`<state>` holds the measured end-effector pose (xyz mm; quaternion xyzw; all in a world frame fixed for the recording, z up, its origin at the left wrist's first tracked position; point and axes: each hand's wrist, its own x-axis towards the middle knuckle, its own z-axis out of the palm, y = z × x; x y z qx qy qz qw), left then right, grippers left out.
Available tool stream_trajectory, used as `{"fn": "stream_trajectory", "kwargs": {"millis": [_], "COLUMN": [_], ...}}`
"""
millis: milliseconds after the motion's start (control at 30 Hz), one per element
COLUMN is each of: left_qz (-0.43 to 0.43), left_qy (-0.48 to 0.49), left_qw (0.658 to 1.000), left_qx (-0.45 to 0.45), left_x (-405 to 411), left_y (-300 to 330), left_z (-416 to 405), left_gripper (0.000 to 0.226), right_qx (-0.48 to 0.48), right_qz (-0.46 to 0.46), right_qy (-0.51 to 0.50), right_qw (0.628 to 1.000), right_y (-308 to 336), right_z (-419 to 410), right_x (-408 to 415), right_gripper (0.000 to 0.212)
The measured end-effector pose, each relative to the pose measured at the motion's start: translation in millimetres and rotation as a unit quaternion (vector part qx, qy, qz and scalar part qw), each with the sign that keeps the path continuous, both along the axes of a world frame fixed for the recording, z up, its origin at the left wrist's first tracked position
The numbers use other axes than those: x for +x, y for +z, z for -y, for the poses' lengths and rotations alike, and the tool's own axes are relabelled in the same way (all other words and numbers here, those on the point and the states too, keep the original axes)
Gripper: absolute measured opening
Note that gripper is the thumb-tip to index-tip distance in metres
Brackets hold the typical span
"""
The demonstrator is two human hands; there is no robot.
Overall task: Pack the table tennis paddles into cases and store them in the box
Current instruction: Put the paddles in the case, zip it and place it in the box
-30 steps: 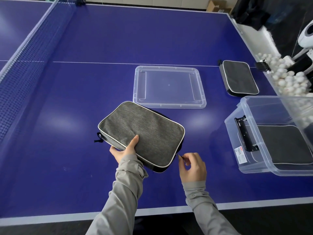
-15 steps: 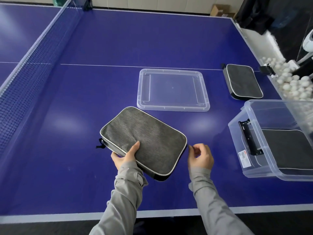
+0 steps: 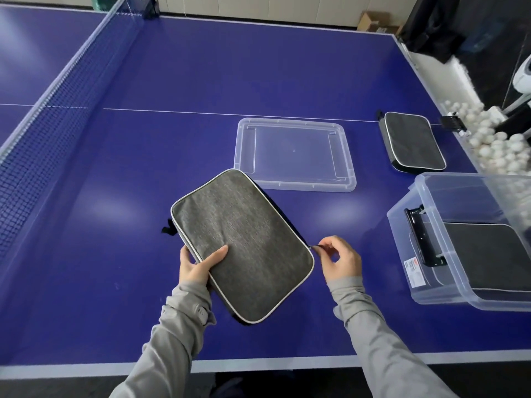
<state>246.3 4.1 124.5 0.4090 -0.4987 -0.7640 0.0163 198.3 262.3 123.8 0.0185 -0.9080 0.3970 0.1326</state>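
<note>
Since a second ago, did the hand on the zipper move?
Yes. The right hand slid the zipper pull up the gray case's right edge, away from the table's near white border.

Both arms wear light grey long sleeves with snug cuffs reaching the wrists, leaving the left hand (image 3: 198, 265) and right hand (image 3: 340, 261) bare.

Matt grey cloth case (image 3: 241, 242); clear glossy plastic box (image 3: 431, 285).

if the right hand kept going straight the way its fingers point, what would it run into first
The right hand points left, pinching the zipper pull at the grey case. It would probably meet that case's edge first, then the left hand holding the far side.
</note>
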Motion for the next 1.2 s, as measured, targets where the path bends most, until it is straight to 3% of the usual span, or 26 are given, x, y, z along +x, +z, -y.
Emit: {"fn": "stream_trajectory", "kwargs": {"millis": [367,633,900,1200], "left_qz": [-0.104,-0.128,-0.127,-0.102], "left_qy": [-0.192,-0.298,-0.420,-0.493], "left_qw": [0.975,0.941,0.883,0.812], "left_qx": [-0.045,-0.093,-0.170,-0.295], "left_x": [-0.3,-3.4,-13.3,-26.3], "left_y": [9.3,12.4,25.3,47.1], "left_z": [11.5,14.2,27.7,34.8], "left_gripper": [0.078,0.077,0.081,0.083], "right_qx": [-0.110,-0.188,-0.204,-0.122], "right_qz": [0.085,0.153,0.137,0.135], "right_qy": [0.069,0.008,-0.017,0.040], "right_qw": [0.988,0.970,0.969,0.982], "right_y": [28.0,31.4,42.7,60.4], "right_z": [16.1,15.4,0.6,-3.6], "right_x": [-24.5,-35.9,-51.2,-57.4], "right_gripper": [0.018,0.033,0.035,0.038]}}
